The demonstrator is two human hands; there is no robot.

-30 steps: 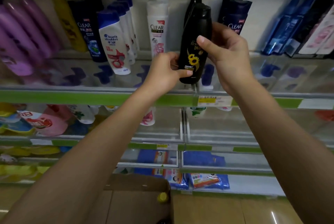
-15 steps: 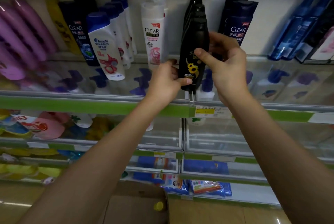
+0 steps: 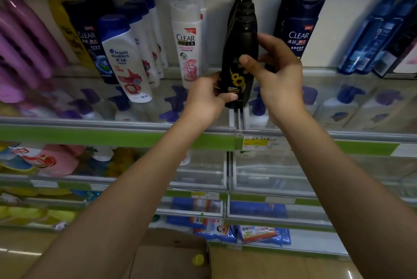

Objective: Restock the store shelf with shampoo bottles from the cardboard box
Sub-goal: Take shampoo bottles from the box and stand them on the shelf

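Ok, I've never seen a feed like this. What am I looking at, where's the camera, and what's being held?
There is no machine here: these are a person's two bare arms, seen from a wide-angle camera worn on the head, looking forward and down. The left hand holds the base of a black sunflower shampoo bottle and the right hand holds its side, at the front of a row of matching black bottles on the shelf. White Clear bottles stand on its left, dark blue Clear bottles on its right. The cardboard box sits on the floor below.
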